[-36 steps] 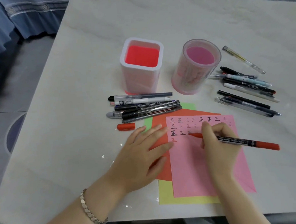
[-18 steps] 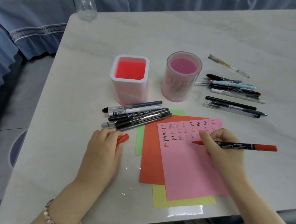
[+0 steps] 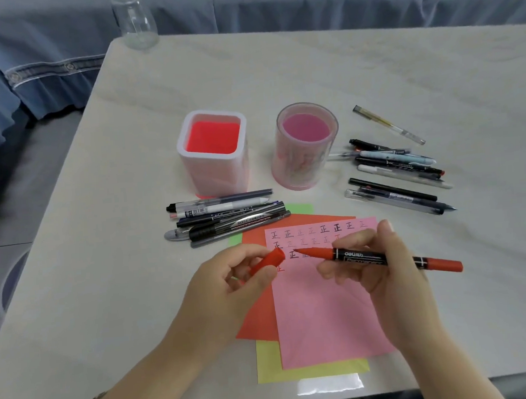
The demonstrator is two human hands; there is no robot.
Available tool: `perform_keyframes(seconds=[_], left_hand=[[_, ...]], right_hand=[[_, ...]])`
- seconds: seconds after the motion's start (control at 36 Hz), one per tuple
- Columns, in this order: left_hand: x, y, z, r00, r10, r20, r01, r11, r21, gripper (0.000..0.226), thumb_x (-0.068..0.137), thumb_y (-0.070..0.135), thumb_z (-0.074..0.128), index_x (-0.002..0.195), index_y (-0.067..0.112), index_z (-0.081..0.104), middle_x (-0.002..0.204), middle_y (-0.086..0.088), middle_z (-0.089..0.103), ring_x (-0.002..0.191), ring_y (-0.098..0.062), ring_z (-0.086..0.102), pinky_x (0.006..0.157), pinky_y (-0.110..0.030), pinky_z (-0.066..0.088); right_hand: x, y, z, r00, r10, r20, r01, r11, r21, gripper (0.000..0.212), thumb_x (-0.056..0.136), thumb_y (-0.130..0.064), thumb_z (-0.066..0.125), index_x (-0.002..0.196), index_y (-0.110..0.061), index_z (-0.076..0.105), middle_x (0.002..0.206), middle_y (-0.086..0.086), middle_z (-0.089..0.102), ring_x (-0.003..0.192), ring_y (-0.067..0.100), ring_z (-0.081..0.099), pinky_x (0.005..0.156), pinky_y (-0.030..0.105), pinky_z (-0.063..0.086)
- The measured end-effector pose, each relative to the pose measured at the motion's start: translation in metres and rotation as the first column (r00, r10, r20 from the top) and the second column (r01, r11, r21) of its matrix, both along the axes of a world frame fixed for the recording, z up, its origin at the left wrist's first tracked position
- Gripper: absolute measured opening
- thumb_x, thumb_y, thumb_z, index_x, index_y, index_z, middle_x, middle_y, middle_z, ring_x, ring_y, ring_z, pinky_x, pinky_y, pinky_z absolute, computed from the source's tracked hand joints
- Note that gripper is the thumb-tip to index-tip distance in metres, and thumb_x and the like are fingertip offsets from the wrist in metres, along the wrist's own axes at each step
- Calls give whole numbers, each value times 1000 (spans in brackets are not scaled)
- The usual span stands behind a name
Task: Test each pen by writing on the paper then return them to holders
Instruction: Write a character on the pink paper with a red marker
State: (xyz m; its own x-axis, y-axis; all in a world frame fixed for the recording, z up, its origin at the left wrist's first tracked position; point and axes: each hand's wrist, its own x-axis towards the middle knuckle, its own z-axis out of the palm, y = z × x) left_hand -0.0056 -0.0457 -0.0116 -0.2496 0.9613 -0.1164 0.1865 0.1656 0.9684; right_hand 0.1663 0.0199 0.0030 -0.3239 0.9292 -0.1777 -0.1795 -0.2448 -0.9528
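Note:
My right hand [image 3: 382,272] holds a red marker [image 3: 378,257] level above the pink paper [image 3: 325,313], its bare tip pointing left. My left hand [image 3: 227,289] pinches the marker's red cap [image 3: 267,260], whose open end faces the tip a short gap away. The pink paper carries rows of written characters and lies on orange, green and yellow sheets. Behind stand a square white holder [image 3: 213,153] with a red inside and a round pink holder [image 3: 306,146]; I see no pens in them.
Several pens [image 3: 225,219] lie bunched left of the papers, below the square holder. Another group of pens [image 3: 396,171] lies right of the round holder, with one clear pen [image 3: 389,125] apart. A clear bottle [image 3: 134,21] stands at the table's far left corner.
My right hand lifted the marker off the paper. My left hand left the paper, picked up the red cap from the table and brought it up to the marker's tip.

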Motion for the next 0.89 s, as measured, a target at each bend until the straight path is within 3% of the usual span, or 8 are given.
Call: perform_keyframes(seconds=[0.17, 0.33, 0.47, 0.58, 0.67, 0.78, 0.83, 0.89], left_hand=[[5, 1, 5, 998, -48, -49, 47, 999, -8, 25, 69, 38, 64, 88, 55, 63, 65, 27, 53, 59, 3, 45, 57, -6, 33], [7, 2, 7, 977, -149, -153, 155, 988, 28, 11, 79, 41, 65, 89, 42, 69, 80, 17, 56, 68, 0, 48, 63, -7, 35], [16, 6, 12, 934, -290, -211, 299, 954, 14, 14, 84, 36, 53, 94, 43, 60, 88, 23, 58, 79, -3, 53, 67, -11, 38], [27, 10, 17, 951, -301, -65, 300, 954, -33, 13, 83, 36, 49, 80, 42, 60, 74, 10, 59, 65, -2, 49, 61, -14, 38], [33, 19, 19, 932, -313, 183, 337, 933, -125, 16, 78, 31, 51, 71, 34, 65, 52, 14, 46, 51, -3, 39, 53, -17, 33], [29, 34, 29, 752, -341, 565, 537, 814, -223, 19, 78, 24, 52, 64, 14, 60, 46, 11, 31, 40, -2, 25, 41, -13, 25], [28, 39, 31, 648, -354, 675, 632, 745, -216, 24, 80, 24, 51, 59, 16, 59, 45, 10, 27, 39, -1, 22, 39, -11, 24], [29, 41, 32, 621, -344, 704, 652, 725, -221, 25, 82, 24, 51, 60, 16, 58, 45, 11, 26, 39, -1, 23, 38, -11, 24]], right_hand=[[3, 0, 4, 998, -41, 55, 40, 999, 7, 52, 86, -53, 42, 59, -21, 71, 57, 15, 68, 56, 23, 65, 55, 23, 51], [2, -1, 1, 989, 25, 144, -32, 999, 44, 47, 84, -36, 35, 60, -16, 71, 54, 14, 66, 49, 21, 59, 52, 24, 48], [-1, -1, 1, 990, 69, 126, -73, 997, 27, 45, 83, -31, 38, 56, -13, 68, 44, 8, 55, 39, 17, 47, 46, 23, 42], [0, -2, 1, 996, -1, 85, -1, 1000, 24, 43, 82, -26, 39, 51, -14, 66, 40, 6, 50, 36, 18, 40, 41, 21, 38], [5, 0, 2, 995, -9, 99, 0, 996, 88, 41, 82, -25, 41, 49, -15, 64, 39, 7, 51, 35, 18, 40, 40, 20, 37], [12, 6, 5, 993, 78, 86, -91, 982, 163, 38, 75, -40, 45, 53, -19, 67, 41, 9, 54, 36, 21, 44, 38, 19, 37], [15, 9, 7, 991, 116, 66, -126, 976, 179, 37, 75, -40, 44, 53, -20, 67, 41, 9, 55, 35, 20, 45, 38, 17, 37], [17, 12, 7, 988, 139, 68, -149, 970, 192, 37, 75, -40, 44, 53, -20, 67, 42, 9, 56, 35, 18, 46, 38, 17, 37]])
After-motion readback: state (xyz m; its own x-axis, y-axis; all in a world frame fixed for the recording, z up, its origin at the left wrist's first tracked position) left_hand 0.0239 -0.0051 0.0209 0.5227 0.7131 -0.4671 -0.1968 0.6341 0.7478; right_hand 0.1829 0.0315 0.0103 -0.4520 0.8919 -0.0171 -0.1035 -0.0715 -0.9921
